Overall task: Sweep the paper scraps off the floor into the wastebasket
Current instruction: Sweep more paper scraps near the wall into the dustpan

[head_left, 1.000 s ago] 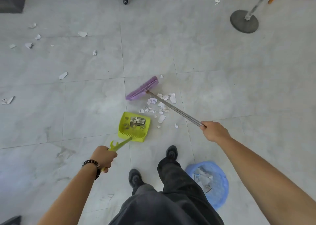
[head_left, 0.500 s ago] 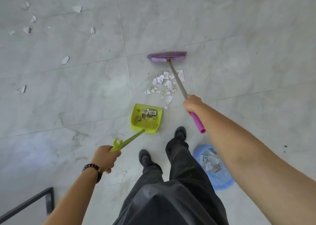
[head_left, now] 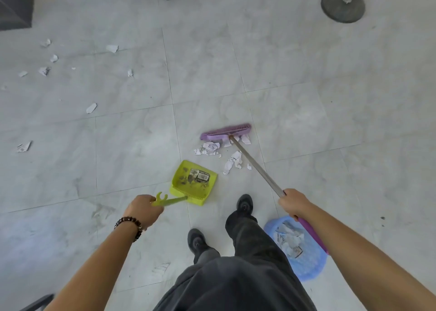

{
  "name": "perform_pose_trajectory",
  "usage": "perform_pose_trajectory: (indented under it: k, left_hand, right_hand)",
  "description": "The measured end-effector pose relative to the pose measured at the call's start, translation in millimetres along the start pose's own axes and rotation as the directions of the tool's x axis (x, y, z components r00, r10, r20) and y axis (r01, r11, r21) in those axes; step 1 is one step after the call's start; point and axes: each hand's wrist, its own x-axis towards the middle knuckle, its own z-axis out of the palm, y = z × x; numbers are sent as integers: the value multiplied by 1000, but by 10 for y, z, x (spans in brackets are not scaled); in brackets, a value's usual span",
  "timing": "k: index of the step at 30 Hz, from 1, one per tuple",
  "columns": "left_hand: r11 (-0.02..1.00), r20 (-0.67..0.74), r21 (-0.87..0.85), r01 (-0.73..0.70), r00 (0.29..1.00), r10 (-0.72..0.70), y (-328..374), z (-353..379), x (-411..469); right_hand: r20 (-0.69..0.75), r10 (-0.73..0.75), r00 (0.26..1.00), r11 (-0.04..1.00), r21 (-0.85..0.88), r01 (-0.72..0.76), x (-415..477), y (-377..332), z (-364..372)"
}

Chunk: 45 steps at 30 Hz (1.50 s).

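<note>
White and crumpled, the paper scraps (head_left: 215,151) lie in a loose cluster on the grey tiled floor (head_left: 295,74), some folded, some faintly printed, just beyond the mouth of the dustpan (head_left: 193,180). The farthest pieces touch the purple broom head (head_left: 226,131), which sits on the floor on the far side of the cluster from the dustpan. More scraps (head_left: 47,69) lie scattered well to the left of the dustpan and farther away, singly and apart from one another.

The dustpan is lime green, flat on the floor, and holds dark debris and a piece with a barcode. Its handle (head_left: 168,201) runs back to the left hand (head_left: 144,210), whose fingers are closed around the forked end; a beaded bracelet (head_left: 131,224) circles that wrist. The right hand (head_left: 293,203) is closed around the broom's metal shaft (head_left: 257,166), right of the dustpan, with the purple grip end passing under the forearm.

The blue wastebasket (head_left: 309,261) stands to the right of the dustpan and nearer the person, beside the right leg, with crumpled paper inside. Two dark shoes (head_left: 244,203) stand just near of the dustpan. A round grey stand base (head_left: 343,6) sits far off to the right.
</note>
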Motion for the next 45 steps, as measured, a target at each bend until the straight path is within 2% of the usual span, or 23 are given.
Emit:
perform_pose_trajectory:
  k: [5, 9, 14, 18, 22, 25, 27, 29, 31, 34, 38, 42, 45]
  left_hand:
    - [993, -108, 93, -73, 991, 83, 22, -67, 11]
    - [977, -163, 210, -47, 983, 82, 27, -36, 35]
    - [949, -175, 314, -14, 982, 72, 150, -66, 105]
    - [946, -155, 323, -22, 985, 76, 239, -174, 206]
    - [940, -132, 340, -20, 989, 69, 192, -284, 259]
    - [944, -116, 328, -31, 991, 72, 111, -406, 301]
    - [946, -102, 321, -44, 992, 81, 81, -446, 317]
    - [942, -94, 330, -53, 992, 89, 74, -444, 311]
    - [937, -83, 346, -58, 992, 92, 64, -423, 300]
    - [940, -56, 335, -64, 995, 88, 28, -416, 298]
    - [938, 25, 334, -95, 995, 91, -3, -400, 246]
    - [907, 84, 387, -165, 986, 143, 41, -358, 212]
    - [905, 93, 386, -180, 983, 156, 83, -194, 166]
  right_hand:
    - [-53, -103, 993, 992, 62, 106, -111, -341, 126]
    - [-59, -129, 990, 991, 22, 131, 0, -782, 133]
    - [7, -96, 995, 992, -80, 96, -23, -1207, 258]
    - [82, -97, 992, 988, -113, 106, -320, -1109, 483]
    - [272, -119, 955, 990, -42, 135, -663, -914, 508]
    - [424, -93, 901, 993, 102, 54, -909, -878, 340]
    - [469, -80, 880, 966, 254, -47, -983, -858, 178]
    - [496, -102, 862, 940, 332, -79, -1053, -861, 42]
    - [482, -110, 870, 919, 383, -96, -1097, -846, -22]
    - [387, -132, 913, 867, 492, -83, -1098, -860, -53]
    - [198, -154, 968, 848, 530, 27, -960, -966, -91]
    - [27, -139, 990, 937, 326, 123, -598, -1019, -65]
    - [-28, -75, 997, 990, 114, 78, -419, -1001, 27]
